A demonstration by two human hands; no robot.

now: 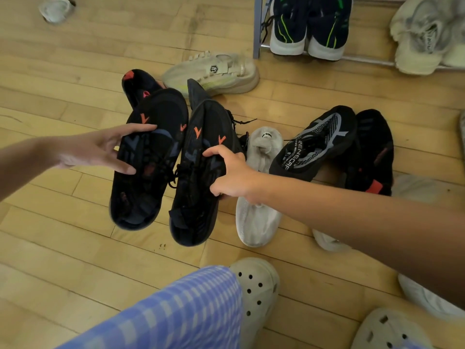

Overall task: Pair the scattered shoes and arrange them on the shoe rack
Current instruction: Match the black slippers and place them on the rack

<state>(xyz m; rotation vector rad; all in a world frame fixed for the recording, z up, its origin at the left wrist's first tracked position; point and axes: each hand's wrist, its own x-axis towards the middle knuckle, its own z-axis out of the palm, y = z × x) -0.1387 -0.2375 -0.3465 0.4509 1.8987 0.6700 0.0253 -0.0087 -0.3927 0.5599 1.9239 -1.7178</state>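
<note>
I read this as the tail of the pairing step. My left grip (100,149) grasps one black knit sneaker with orange chevron marks (156,147), thumb and fingers spread across its upper. My right grip (231,172) is clenched on the outer side of the matching black sneaker (201,205). The two hang side by side, nearly touching, toes pointing away from me. They appear lifted clear of the pale wooden plank floor (63,222), above its middle.

Both shoes look soft and floppy, dark all over but for the orange marks and faint blue-grey overlays, with loose black laces dangling between them. I expect them to sag if held only at one side.

The next move, as I judge it, calls for carrying the pair to the grey metal shoe rack (258,26) at the far right edge of the floor. There I would set them together in the gap between the navy sneakers with green stripes (309,23) and the cream knit sneakers (425,34) already there. A beige sneaker (214,71) lies on the floor in that path, so the pair should pass over it.
</note>
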